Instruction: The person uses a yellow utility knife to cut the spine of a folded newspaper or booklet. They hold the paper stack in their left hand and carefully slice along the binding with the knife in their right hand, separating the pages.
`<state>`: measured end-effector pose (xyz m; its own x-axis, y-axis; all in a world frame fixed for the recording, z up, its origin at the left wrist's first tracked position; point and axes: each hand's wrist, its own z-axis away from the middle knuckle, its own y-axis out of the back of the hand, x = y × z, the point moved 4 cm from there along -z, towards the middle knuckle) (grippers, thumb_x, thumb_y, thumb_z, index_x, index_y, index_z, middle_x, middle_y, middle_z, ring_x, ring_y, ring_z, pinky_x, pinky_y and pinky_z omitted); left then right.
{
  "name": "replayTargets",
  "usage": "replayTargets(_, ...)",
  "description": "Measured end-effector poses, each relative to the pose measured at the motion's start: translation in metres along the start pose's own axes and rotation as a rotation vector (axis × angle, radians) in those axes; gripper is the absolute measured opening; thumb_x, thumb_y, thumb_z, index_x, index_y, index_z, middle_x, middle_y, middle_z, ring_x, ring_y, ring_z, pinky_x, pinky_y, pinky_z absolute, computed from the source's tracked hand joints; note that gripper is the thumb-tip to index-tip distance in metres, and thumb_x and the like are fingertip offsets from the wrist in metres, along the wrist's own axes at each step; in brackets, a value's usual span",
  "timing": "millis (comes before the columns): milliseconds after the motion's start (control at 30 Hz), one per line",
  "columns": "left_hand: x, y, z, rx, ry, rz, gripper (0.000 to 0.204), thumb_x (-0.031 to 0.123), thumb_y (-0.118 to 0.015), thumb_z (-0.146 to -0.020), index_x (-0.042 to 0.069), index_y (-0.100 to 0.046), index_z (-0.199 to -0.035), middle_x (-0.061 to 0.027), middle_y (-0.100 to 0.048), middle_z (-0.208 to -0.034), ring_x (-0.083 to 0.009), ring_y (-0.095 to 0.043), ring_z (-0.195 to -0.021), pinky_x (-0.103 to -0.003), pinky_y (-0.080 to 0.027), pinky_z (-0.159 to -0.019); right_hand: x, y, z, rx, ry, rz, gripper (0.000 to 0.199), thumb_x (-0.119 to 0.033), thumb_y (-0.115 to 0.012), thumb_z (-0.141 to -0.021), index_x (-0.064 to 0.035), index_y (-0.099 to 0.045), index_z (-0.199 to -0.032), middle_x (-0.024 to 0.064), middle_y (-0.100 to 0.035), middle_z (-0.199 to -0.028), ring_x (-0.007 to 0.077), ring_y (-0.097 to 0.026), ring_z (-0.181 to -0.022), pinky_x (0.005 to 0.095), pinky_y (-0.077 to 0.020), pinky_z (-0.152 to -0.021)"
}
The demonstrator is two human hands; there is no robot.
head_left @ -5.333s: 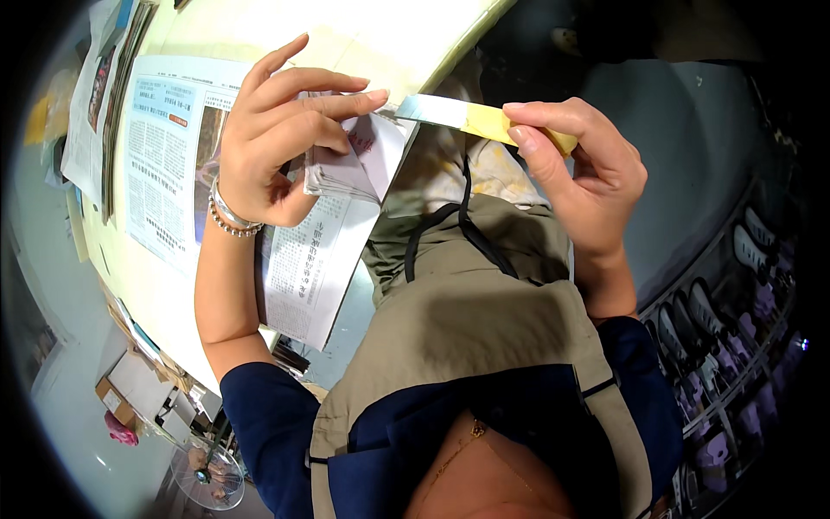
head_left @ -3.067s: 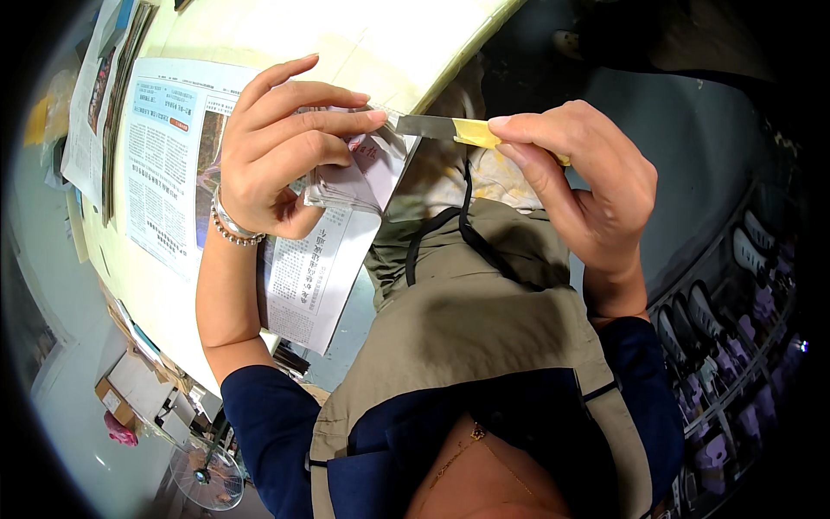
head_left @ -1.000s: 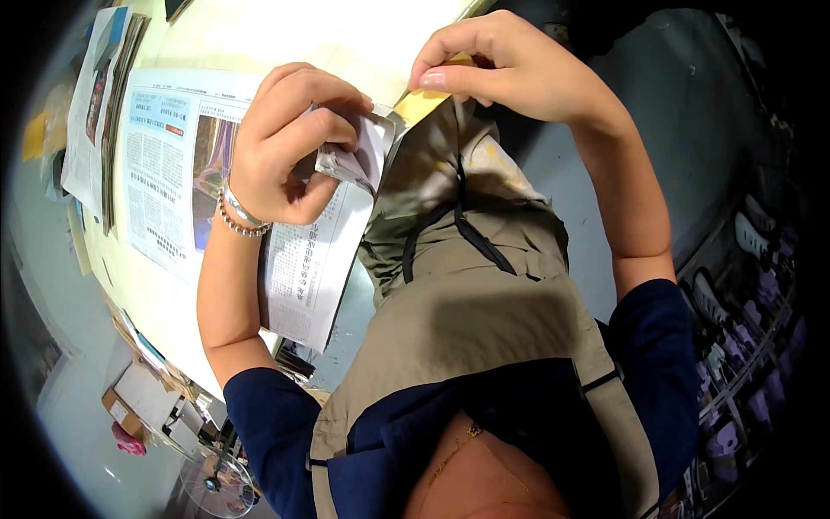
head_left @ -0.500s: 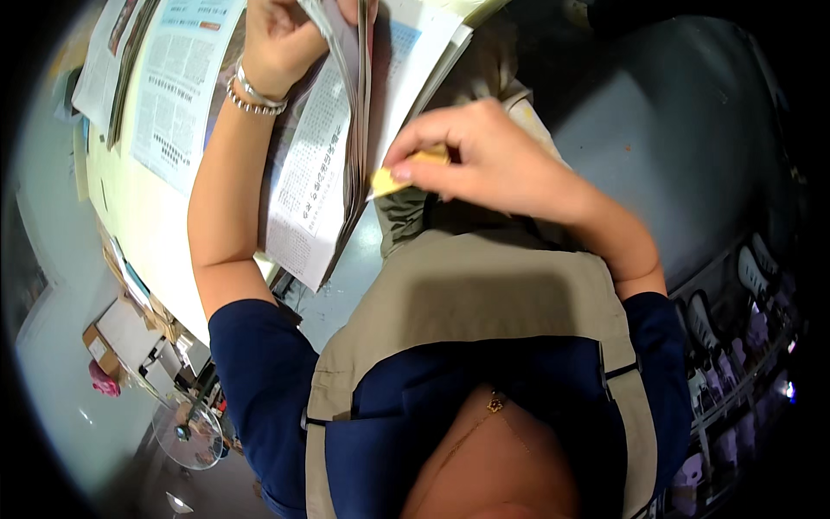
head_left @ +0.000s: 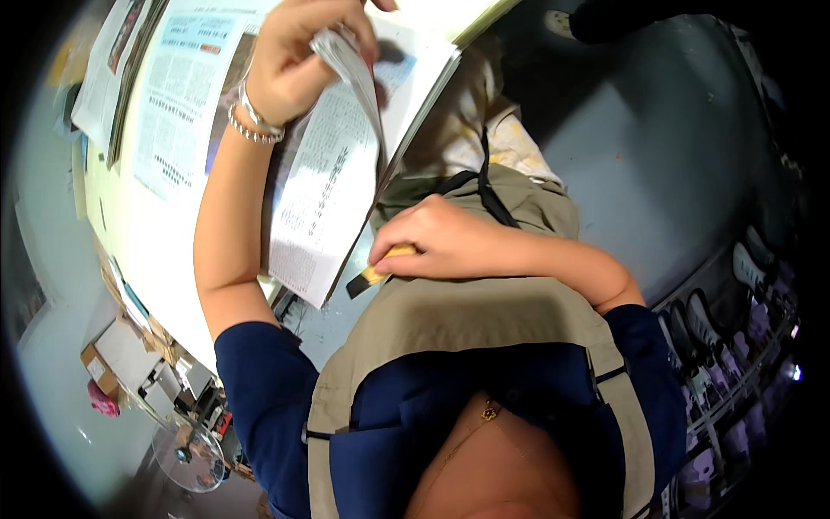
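My left hand (head_left: 313, 56) is closed on the upper edge of a folded newspaper (head_left: 324, 190), which curls up between thumb and fingers. The newspaper's lower corner sticks out past the table edge toward my apron. In front of my waist, my right hand (head_left: 441, 240) grips a small flat yellow tool with a black end (head_left: 377, 274). That end points down and left, apart from the paper; the tool's exact kind does not show. More printed sheets (head_left: 177, 104) lie under and to the left of my left hand.
The pale table (head_left: 130, 203) curves along my left, with a newspaper stack (head_left: 108, 78) at its far left. A fan (head_left: 188, 450) and boxes stand lower left. A rack of shoes (head_left: 718, 337) is at the right. Another person's shoe (head_left: 559, 23) shows at the top.
My right hand has moved down toward my waist with the yellow tool, away from the newspaper's edge. My left hand has shifted slightly down, and the held sheets are bunched less.
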<state>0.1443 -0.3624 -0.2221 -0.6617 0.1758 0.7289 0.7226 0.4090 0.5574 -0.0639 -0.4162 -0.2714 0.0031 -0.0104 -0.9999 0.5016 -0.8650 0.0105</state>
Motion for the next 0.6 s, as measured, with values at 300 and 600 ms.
replayTargets(300, 0.021, -0.025, -0.018, -0.16, 0.082, -0.267, 0.01, 0.017, -0.048, -0.054, 0.012, -0.046, -0.063, -0.0155, -0.072, -0.107, -0.0351, -0.06, -0.117, -0.058, -0.019, -0.114, -0.028, 0.122, 0.07, 0.613, -0.21, -0.01, 0.012, -0.007, -0.07, -0.086, -0.0023, -0.073, -0.097, 0.0028, -0.07, -0.083, 0.0044, -0.061, -0.071, 0.0189, -0.046, -0.061)
replayTargets(600, 0.025, -0.02, -0.012, -0.056, -0.093, -0.248, 0.017, 0.02, -0.051, -0.051, 0.009, -0.053, -0.063, -0.0116, -0.071, -0.09, -0.0284, -0.068, -0.089, -0.056, -0.036, -0.106, -0.038, 0.142, 0.067, 1.031, 0.009, 0.222, 0.012, -0.002, -0.072, -0.084, -0.0023, -0.073, -0.096, 0.0022, -0.069, -0.081, 0.0027, -0.058, -0.066, 0.0166, -0.041, -0.054)
